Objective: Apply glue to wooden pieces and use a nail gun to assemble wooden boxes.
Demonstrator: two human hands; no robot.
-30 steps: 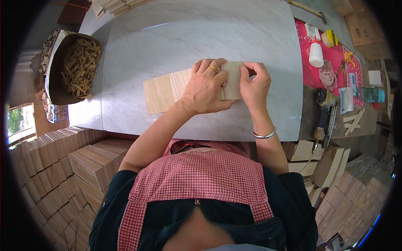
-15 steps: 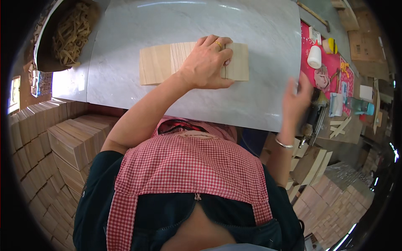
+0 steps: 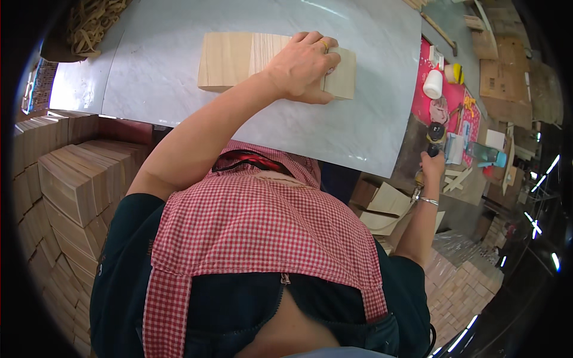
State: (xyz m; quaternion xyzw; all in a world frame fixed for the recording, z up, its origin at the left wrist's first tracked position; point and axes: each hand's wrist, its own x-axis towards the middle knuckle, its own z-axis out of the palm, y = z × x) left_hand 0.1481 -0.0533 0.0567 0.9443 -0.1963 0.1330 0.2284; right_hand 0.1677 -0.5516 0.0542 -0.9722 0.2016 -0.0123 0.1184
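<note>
A row of pale wooden boards (image 3: 225, 59) lies on the grey marbled table, its pieces edge to edge. My left hand (image 3: 304, 68) spans the right part of the row, fingers bent over the top and thumb at the near edge, gripping it across a joint. Off the table's right edge, my right hand (image 3: 433, 164) is closed round the handle of a black power tool (image 3: 436, 132) with a rounded head. A metal hose fitting (image 3: 417, 192) shows below the grip. The tool's exact kind does not show clearly.
Right of the grey table (image 3: 358, 131) is a red mat with a white glue bottle (image 3: 433, 85), a yellow tape roll (image 3: 455, 74) and a pink cloth. A hammer (image 3: 440, 34) and a bluish bottle (image 3: 486, 154) lie nearby. Stacked wooden blocks (image 3: 71, 185) stand at the left, beneath a strip-filled bin.
My right hand, blurred and without the tool earlier, has moved right and down and now grips the power tool. My left hand stays on the boards; the whole view has shifted.
</note>
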